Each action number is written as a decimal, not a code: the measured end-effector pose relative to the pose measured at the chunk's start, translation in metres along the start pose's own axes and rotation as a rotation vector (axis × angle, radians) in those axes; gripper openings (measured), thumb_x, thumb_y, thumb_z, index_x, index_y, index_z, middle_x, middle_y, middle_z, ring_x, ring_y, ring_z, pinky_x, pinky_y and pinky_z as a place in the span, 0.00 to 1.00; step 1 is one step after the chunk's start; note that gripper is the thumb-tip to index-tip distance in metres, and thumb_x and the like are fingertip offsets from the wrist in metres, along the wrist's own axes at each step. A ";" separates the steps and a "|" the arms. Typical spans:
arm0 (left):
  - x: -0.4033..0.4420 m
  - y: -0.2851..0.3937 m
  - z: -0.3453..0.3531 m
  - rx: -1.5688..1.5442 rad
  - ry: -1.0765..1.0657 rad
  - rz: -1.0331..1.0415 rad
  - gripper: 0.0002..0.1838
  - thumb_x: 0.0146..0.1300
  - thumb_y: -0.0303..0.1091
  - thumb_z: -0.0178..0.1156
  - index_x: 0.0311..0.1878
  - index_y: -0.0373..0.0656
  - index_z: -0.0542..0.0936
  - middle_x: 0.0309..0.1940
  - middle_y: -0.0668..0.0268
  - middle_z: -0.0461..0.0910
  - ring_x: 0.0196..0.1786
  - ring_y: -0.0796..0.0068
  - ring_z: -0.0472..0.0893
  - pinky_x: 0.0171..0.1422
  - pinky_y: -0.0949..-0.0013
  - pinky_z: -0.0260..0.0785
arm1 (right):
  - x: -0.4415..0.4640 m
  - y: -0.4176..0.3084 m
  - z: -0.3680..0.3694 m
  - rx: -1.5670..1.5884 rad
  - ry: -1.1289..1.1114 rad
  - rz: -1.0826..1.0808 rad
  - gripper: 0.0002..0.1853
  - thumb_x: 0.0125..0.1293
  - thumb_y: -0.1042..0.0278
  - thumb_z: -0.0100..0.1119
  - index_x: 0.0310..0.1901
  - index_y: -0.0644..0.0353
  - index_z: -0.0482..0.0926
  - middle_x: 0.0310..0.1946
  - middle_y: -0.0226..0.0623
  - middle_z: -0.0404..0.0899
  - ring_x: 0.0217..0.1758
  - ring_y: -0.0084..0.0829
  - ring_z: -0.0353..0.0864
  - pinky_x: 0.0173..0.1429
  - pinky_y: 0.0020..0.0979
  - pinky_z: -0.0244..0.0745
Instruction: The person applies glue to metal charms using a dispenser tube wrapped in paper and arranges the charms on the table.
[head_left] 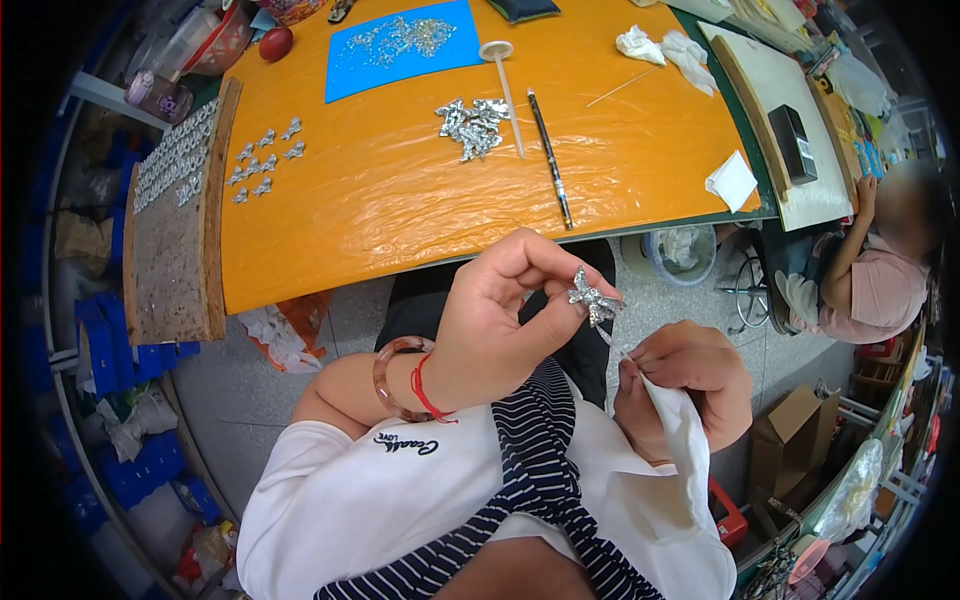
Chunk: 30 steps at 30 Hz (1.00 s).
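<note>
My left hand (510,310) pinches a small silver bow-shaped ornament (592,298) between thumb and fingertips, above my lap. My right hand (690,385), just below and to the right, is closed on a white tissue (682,440) that hangs down from it. A thin light stick (612,343) runs from the right fingertips up to the lower edge of the ornament; its kind is hard to make out. Ahead on the orange table lies a loose pile of similar silver ornaments (473,128). Several more sit in short rows (265,162) at the left.
A blue mat (400,45) bears scattered glittering bits. Near the pile lie a dark pen (549,160) and a clear rod with a round end (507,90). A board (175,260) at left holds many ornaments. A bin (680,255) stands below; a seated person (880,270) is at right.
</note>
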<state>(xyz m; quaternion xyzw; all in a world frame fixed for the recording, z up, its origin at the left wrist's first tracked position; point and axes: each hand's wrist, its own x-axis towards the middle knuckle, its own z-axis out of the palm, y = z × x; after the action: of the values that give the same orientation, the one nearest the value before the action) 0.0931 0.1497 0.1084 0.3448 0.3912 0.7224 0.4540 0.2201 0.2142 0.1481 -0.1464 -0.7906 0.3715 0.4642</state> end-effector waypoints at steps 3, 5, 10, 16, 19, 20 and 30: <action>0.000 0.000 0.000 -0.001 -0.005 -0.003 0.09 0.51 0.17 0.50 0.36 0.35 0.65 0.33 0.55 0.73 0.40 0.70 0.75 0.45 0.71 0.68 | 0.000 0.001 0.000 0.013 -0.005 -0.015 0.12 0.37 0.88 0.57 0.23 0.63 0.67 0.19 0.39 0.70 0.19 0.25 0.71 0.22 0.20 0.67; 0.000 0.001 0.000 0.006 -0.007 -0.007 0.09 0.51 0.17 0.50 0.36 0.35 0.65 0.33 0.55 0.73 0.40 0.70 0.75 0.45 0.71 0.68 | 0.001 0.001 -0.001 0.007 -0.028 0.002 0.12 0.37 0.88 0.57 0.23 0.63 0.67 0.18 0.38 0.69 0.19 0.25 0.71 0.22 0.20 0.67; 0.000 0.000 0.000 0.004 -0.007 0.000 0.09 0.50 0.15 0.49 0.35 0.35 0.65 0.34 0.55 0.73 0.40 0.70 0.75 0.45 0.71 0.68 | -0.001 0.001 0.002 -0.009 0.027 -0.008 0.12 0.37 0.88 0.57 0.23 0.63 0.67 0.19 0.39 0.70 0.19 0.25 0.71 0.23 0.20 0.67; 0.000 0.001 0.001 0.014 0.001 0.013 0.10 0.49 0.14 0.48 0.35 0.35 0.65 0.33 0.55 0.73 0.40 0.69 0.75 0.46 0.70 0.68 | -0.001 0.000 0.003 -0.019 0.033 -0.001 0.11 0.38 0.87 0.57 0.23 0.64 0.67 0.19 0.39 0.70 0.19 0.25 0.71 0.23 0.20 0.67; -0.001 0.002 0.002 0.009 0.014 -0.004 0.10 0.48 0.14 0.48 0.34 0.36 0.65 0.33 0.56 0.73 0.40 0.69 0.75 0.46 0.70 0.68 | 0.000 0.001 0.002 -0.028 -0.003 0.013 0.11 0.39 0.87 0.57 0.22 0.63 0.67 0.19 0.39 0.70 0.20 0.25 0.71 0.23 0.21 0.67; -0.001 0.002 0.002 0.009 0.014 -0.003 0.10 0.48 0.14 0.48 0.34 0.36 0.65 0.33 0.56 0.73 0.40 0.69 0.75 0.46 0.70 0.68 | 0.000 0.001 0.003 -0.016 0.003 0.012 0.11 0.39 0.87 0.57 0.22 0.63 0.67 0.19 0.39 0.70 0.19 0.25 0.71 0.23 0.21 0.67; -0.001 0.000 0.001 0.006 0.006 0.010 0.10 0.48 0.14 0.50 0.34 0.36 0.65 0.33 0.56 0.73 0.39 0.68 0.76 0.45 0.69 0.69 | 0.000 0.000 0.004 0.003 0.031 0.003 0.11 0.38 0.87 0.57 0.22 0.63 0.67 0.18 0.39 0.70 0.19 0.24 0.71 0.23 0.20 0.67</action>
<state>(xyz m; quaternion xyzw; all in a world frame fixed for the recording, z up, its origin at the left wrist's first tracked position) 0.0944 0.1490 0.1092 0.3460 0.3929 0.7246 0.4481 0.2171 0.2124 0.1473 -0.1524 -0.7824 0.3710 0.4764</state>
